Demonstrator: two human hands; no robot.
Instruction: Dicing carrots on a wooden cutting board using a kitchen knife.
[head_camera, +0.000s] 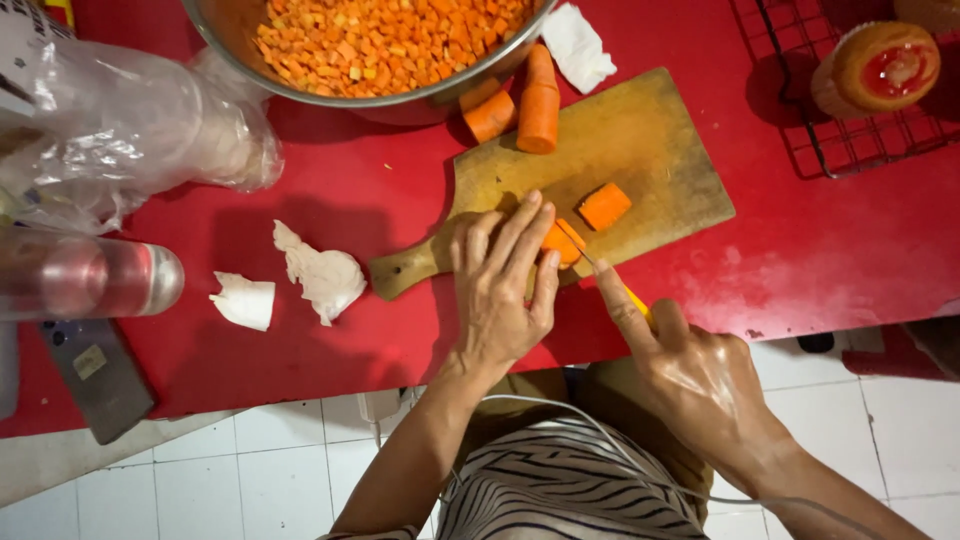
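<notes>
A red table (330, 190) carries a wooden cutting board (640, 140), metal bowl (240, 40), crumpled tissues (322, 275) and wire rack (850, 140).

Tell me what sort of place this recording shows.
Probably a home kitchen: the left hand steadies a carrot piece on a wooden cutting board, the right hand cuts, and a metal bowl holds diced carrot.
</notes>
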